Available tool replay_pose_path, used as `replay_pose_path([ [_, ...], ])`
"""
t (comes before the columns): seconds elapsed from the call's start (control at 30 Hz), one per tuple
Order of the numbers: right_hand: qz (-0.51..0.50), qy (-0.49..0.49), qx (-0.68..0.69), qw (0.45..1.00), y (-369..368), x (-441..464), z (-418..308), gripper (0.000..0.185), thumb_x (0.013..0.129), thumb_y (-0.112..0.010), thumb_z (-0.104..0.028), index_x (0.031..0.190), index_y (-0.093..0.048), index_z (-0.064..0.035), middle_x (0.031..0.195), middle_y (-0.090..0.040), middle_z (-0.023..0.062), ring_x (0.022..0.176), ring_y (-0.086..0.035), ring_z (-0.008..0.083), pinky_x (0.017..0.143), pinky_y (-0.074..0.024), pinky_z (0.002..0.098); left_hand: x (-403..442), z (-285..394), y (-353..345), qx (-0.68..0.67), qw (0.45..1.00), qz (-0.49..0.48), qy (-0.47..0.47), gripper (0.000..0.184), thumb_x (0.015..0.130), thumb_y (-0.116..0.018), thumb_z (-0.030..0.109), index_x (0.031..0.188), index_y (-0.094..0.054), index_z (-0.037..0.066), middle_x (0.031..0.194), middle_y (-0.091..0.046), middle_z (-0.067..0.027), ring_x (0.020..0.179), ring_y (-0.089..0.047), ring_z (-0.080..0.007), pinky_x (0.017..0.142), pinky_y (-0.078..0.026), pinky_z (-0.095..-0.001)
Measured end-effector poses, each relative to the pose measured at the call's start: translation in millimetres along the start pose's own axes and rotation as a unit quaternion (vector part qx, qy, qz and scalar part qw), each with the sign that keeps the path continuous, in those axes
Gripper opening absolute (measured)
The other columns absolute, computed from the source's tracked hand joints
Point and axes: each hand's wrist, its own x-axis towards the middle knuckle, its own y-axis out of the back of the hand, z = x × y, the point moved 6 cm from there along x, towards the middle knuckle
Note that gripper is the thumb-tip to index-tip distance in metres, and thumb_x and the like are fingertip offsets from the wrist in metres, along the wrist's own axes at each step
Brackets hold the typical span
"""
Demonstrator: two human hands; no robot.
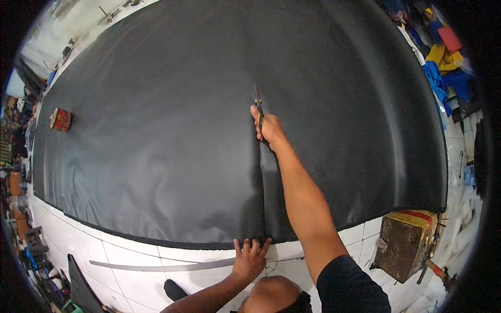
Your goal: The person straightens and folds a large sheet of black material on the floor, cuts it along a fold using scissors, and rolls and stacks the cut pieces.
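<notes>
A large sheet of black, leather-like material (172,130) is spread out in front of me. My right hand (270,128) is wrapped round the handles of a pair of scissors (258,99) near the middle of the sheet, their blades pointing away from me. Behind the scissors, a straight cut (262,182) runs back to the sheet's near edge. At that edge, my left hand (250,258) rests with its fingers apart, the fingertips on the material beside the cut.
A long metal ruler or strip (162,267) lies on the white tiled floor (125,248) near my left forearm. On the sheet's left sits a small red box-like thing (61,120). A worn box (404,245) stands at the lower right. Coloured cloths (443,57) are piled at the upper right.
</notes>
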Motion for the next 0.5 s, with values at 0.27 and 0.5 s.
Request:
replay_pose_path([
  [0.27,-0.026,0.005,0.026,0.999,-2.5,25.7,-18.9,0.060,0.082,-0.064,-0.065,0.076,-0.055,-0.0062,0.059,-0.049,0.0002,0.047,-0.048,0.0116,0.047,-0.0405,0.0277,-0.1,-0.5,8.4,-0.030,0.999,0.015,-0.004,0.070,0.082,-0.065,0.031,0.147,-0.039,0.021,0.122,-0.047,-0.0180,0.118,-0.046,-0.0389,0.100,-0.024,-0.0724],
  [0.5,-0.059,-0.028,0.035,0.997,0.5,20.5,-22.3,0.062,0.082,-0.062,-0.067,0.082,-0.055,-0.0055,0.061,-0.050,0.0008,0.051,-0.050,0.0126,0.050,-0.0423,0.0276,54.8,-38.1,98.1,-0.254,0.959,-0.059,0.111,0.082,0.082,-0.066,0.051,0.149,-0.032,0.017,0.116,-0.057,-0.0270,0.111,-0.054,-0.0469,0.095,-0.043,-0.0588],
])
